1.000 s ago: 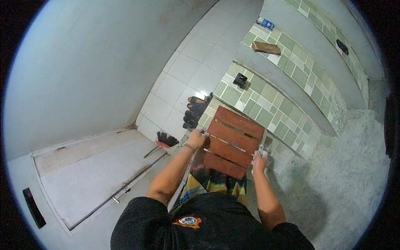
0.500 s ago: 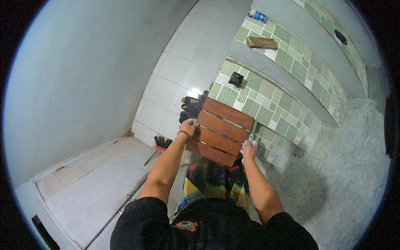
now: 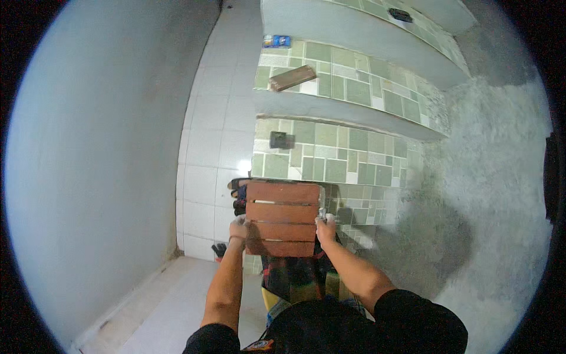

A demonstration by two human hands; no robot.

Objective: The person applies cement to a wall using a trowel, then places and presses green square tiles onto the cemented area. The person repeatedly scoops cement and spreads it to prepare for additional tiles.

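Observation:
A reddish-brown slatted wooden board [image 3: 281,212] is held out in front of my body above checked cloth [image 3: 286,277]. My left hand [image 3: 238,227] is closed on its left edge, with a band at the wrist. My right hand [image 3: 325,227] is closed at the right edge, beside or on a small silvery metal piece [image 3: 322,213] that is too small to name. Dark footwear [image 3: 239,200] lies on the floor just left of the board, partly hidden by it.
Green-tiled steps [image 3: 359,144] rise ahead, carrying a dark square object [image 3: 278,140], a wooden block [image 3: 292,77], a blue packet [image 3: 276,41] and a black object [image 3: 400,15]. A wall [image 3: 100,147] stands left, white tiled floor [image 3: 197,159] beside it, rough concrete [image 3: 489,183] right. A brush [image 3: 220,251] lies left.
The view has turned, so the steps and wall now sit straighter and further left in the picture. Both hands have moved with the board, which now appears squarer to the steps.

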